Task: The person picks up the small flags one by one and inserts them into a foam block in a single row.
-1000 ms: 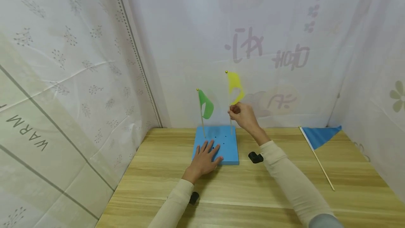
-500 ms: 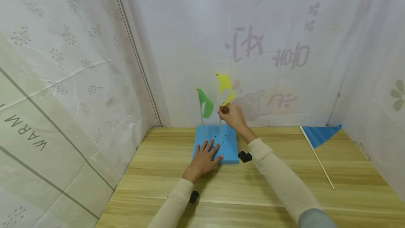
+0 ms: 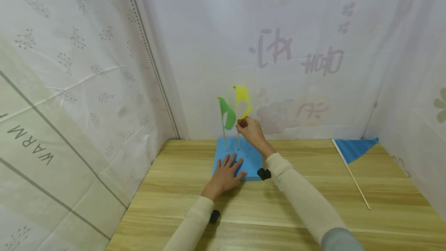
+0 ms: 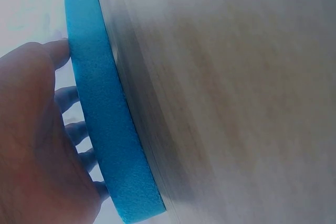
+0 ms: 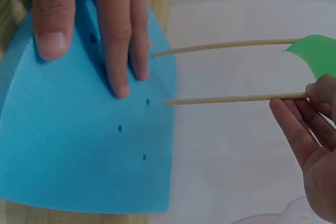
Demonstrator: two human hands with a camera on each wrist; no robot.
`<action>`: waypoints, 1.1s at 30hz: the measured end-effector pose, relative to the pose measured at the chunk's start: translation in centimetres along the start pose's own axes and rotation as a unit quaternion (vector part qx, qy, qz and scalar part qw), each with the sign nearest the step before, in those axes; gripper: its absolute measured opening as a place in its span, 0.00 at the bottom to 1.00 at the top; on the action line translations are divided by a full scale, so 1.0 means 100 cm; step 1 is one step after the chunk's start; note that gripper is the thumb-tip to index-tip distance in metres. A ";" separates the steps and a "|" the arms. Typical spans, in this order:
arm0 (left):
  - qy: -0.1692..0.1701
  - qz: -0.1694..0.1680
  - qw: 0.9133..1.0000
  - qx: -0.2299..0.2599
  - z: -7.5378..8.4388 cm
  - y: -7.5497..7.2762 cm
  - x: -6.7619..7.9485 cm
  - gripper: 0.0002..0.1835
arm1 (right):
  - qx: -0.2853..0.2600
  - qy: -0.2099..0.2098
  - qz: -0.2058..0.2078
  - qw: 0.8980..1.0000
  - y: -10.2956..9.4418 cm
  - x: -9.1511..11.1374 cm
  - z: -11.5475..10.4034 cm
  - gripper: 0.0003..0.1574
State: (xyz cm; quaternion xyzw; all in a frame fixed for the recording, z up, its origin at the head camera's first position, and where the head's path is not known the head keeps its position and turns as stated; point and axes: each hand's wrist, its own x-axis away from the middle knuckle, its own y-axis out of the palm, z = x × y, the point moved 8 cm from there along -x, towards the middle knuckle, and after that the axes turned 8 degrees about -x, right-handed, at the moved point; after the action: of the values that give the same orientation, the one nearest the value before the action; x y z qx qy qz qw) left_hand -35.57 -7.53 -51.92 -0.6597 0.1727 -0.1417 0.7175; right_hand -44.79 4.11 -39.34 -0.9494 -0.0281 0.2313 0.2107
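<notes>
My left hand lies flat with fingers spread on a blue foam board dotted with small holes. In the left wrist view, the board's thick side faces the camera. A green flag stands in the board near its back left. My right hand pinches the stick of a yellow flag, just below the cloth. In the right wrist view that stick runs down to the board's back part, its lower tip close by a hole. The yellow cloth is outside that view.
A blue triangular flag on a wooden stick lies on the wood-grain table at the right. Printed cloth hangs behind the board, with more cloth along both sides.
My right hand has moved left and slightly down with the yellow flag, from the board's back right corner to beside the green flag. The left hand stays in place on the board.
</notes>
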 end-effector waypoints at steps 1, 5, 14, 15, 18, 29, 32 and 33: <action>-0.001 -0.001 1.000 -0.002 -0.001 0.001 0.000 0.35 | 0.000 0.001 -0.002 1.000 0.002 0.000 0.001 0.10; -0.002 -0.004 1.000 -0.001 -0.001 0.002 -0.001 0.35 | 0.000 0.008 -0.006 1.000 0.006 0.000 0.008 0.10; -0.003 -0.001 1.000 -0.003 0.000 0.001 0.000 0.35 | 0.003 0.015 -0.005 1.000 0.011 0.003 0.019 0.12; -0.003 0.000 1.000 -0.003 0.000 0.001 0.001 0.35 | 0.004 0.014 -0.004 1.000 0.011 0.003 0.019 0.12; -0.003 -0.004 1.000 -0.004 0.000 0.001 0.000 0.36 | 0.010 0.017 -0.007 1.000 0.013 0.004 0.021 0.11; -0.001 0.004 1.000 0.006 0.002 -0.003 0.002 0.34 | -0.002 0.023 -0.020 1.000 0.019 0.009 0.031 0.07; -0.002 0.001 1.000 0.004 0.001 -0.003 0.002 0.35 | 0.001 0.018 -0.019 1.000 0.019 0.009 0.030 0.08; -0.002 0.000 1.000 0.002 0.001 -0.002 0.002 0.35 | 0.003 0.018 -0.021 1.000 0.019 0.009 0.030 0.08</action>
State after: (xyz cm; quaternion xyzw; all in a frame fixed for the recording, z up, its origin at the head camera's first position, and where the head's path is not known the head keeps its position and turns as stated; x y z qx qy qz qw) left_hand -35.34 -7.53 -51.72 -0.6583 0.1708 -0.1407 0.7195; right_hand -45.44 3.67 -42.95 -0.9518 -0.0434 0.2101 0.2190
